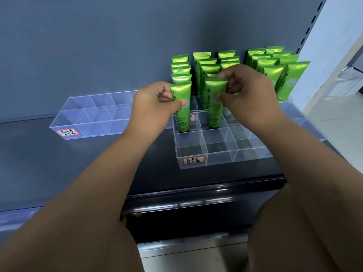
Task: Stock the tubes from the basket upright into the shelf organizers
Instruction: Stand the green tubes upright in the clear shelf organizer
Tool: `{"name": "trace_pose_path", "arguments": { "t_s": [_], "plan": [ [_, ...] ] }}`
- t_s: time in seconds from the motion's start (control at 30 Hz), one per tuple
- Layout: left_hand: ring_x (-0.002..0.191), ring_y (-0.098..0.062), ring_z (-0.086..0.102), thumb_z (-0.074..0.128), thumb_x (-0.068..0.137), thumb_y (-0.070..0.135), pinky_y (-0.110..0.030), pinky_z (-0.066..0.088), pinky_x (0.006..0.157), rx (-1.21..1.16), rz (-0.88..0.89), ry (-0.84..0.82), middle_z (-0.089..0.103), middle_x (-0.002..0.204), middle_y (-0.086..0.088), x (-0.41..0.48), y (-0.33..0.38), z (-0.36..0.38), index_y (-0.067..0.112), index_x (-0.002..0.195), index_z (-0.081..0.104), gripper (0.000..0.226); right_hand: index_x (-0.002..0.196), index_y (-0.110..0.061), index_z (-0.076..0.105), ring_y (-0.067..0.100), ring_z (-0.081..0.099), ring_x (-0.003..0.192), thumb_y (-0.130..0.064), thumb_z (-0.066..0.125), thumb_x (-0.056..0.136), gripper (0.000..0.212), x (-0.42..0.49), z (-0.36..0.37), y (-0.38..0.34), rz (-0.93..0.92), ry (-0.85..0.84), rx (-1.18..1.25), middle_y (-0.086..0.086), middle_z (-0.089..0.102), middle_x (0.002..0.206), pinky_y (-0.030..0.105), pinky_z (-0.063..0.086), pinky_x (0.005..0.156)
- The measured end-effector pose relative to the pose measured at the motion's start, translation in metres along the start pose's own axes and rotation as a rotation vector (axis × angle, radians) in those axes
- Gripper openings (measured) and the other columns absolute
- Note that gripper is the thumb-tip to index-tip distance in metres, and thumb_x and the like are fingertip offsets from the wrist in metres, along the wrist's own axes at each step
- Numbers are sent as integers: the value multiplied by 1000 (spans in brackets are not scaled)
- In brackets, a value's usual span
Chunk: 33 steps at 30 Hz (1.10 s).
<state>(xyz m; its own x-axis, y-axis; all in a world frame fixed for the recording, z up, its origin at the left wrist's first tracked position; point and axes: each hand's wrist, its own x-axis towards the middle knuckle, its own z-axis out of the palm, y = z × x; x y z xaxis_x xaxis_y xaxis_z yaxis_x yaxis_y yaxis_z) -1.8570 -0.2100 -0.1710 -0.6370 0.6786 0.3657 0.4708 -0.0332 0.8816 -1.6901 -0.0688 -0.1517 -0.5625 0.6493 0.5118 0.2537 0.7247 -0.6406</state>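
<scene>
I am looking at a grey back panel [98,46] standing behind a dark shelf [78,165], with a clear strip [196,191] running along its front edge. On the right a slotted post [312,26] is rising beside a pale wall [337,36], and light floor tiles [334,118] are showing below.

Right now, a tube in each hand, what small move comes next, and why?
Probably let go of both. The left hand pinches the left tube, the right hand the right tube; both stand upright, caps down in the clear organizer.
</scene>
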Motion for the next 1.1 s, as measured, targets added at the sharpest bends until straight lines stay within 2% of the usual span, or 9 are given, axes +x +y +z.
{"name": "trace_pose_path", "arguments": {
  "t_s": [0.17, 0.33, 0.57, 0.63, 0.73, 0.8, 0.93, 1.03, 1.1],
  "plan": [
    [62, -11, 49, 86, 79, 8, -15, 46, 61, 15, -21, 6, 49, 72, -2, 1, -1, -2, 19, 73, 49, 38, 116, -24, 71, 9, 58, 73, -5, 78, 80, 41, 1, -3, 1, 18, 6, -40, -17, 54, 82, 3, 40, 66],
    [54, -7, 43, 84, 81, 8, -12, 39, 53, 16, -26, -9, 49, 68, -8, -1, 1, 0, 16, 72, 46, 40, 116, -22, 71, 15, 62, 78, -2, 75, 81, 40, 2, -3, 1, -8, 3, -44, -6, 58, 85, 7, 42, 68],
    [63, -15, 47, 84, 81, 12, -18, 44, 59, 42, -28, -8, 49, 69, -8, -1, -3, 0, 9, 75, 46, 39, 114, -22, 72, 12, 61, 78, 0, 74, 82, 39, 1, -3, 1, -20, -16, -26, -2, 60, 89, 7, 44, 68],
    [61, -13, 45, 84, 82, 13, -18, 43, 60, 63, -33, -12, 49, 68, -6, -2, -4, 0, 3, 78, 46, 39, 113, -23, 72, 9, 60, 76, 0, 74, 82, 39, 2, -4, 2, -18, -18, -16, -1, 61, 89, 6, 44, 68],
    [58, -11, 43, 84, 82, 14, -17, 42, 57, 104, -55, -13, 49, 66, -2, -1, -6, 0, 7, 77, 47, 38, 112, -23, 72, -3, 58, 73, 0, 74, 82, 38, 2, -5, 2, -9, -16, -8, -1, 60, 88, 1, 41, 66],
    [60, -12, 46, 84, 81, 15, -20, 44, 59, 112, -60, -11, 51, 67, -4, -1, -7, 0, 6, 77, 47, 38, 112, -23, 72, -1, 59, 74, -1, 75, 81, 38, 1, -5, 2, -5, -18, -10, -1, 60, 89, 1, 41, 66],
    [64, -15, 51, 83, 82, 17, -21, 47, 60, 148, -67, -14, 56, 71, -10, -3, -6, 0, 2, 81, 48, 39, 115, -23, 72, 7, 61, 78, -2, 75, 81, 41, 1, -5, 1, -10, -19, -26, -2, 62, 91, 5, 44, 71],
    [71, -31, 62, 83, 83, 18, -28, 53, 64, 164, -63, -28, 64, 83, -24, -3, -6, 0, 0, 84, 49, 39, 117, -23, 72, 10, 63, 83, -1, 74, 81, 42, 1, -5, 0, -27, -21, -49, -5, 62, 91, 16, 48, 76],
    [69, -27, 59, 83, 83, 19, -25, 50, 62, 172, -72, -29, 63, 86, -26, -3, -5, 0, -1, 84, 49, 39, 117, -22, 72, 11, 63, 83, 0, 73, 81, 42, 0, -5, -1, -31, -16, -51, -6, 63, 91, 18, 49, 77]
  ]
}}
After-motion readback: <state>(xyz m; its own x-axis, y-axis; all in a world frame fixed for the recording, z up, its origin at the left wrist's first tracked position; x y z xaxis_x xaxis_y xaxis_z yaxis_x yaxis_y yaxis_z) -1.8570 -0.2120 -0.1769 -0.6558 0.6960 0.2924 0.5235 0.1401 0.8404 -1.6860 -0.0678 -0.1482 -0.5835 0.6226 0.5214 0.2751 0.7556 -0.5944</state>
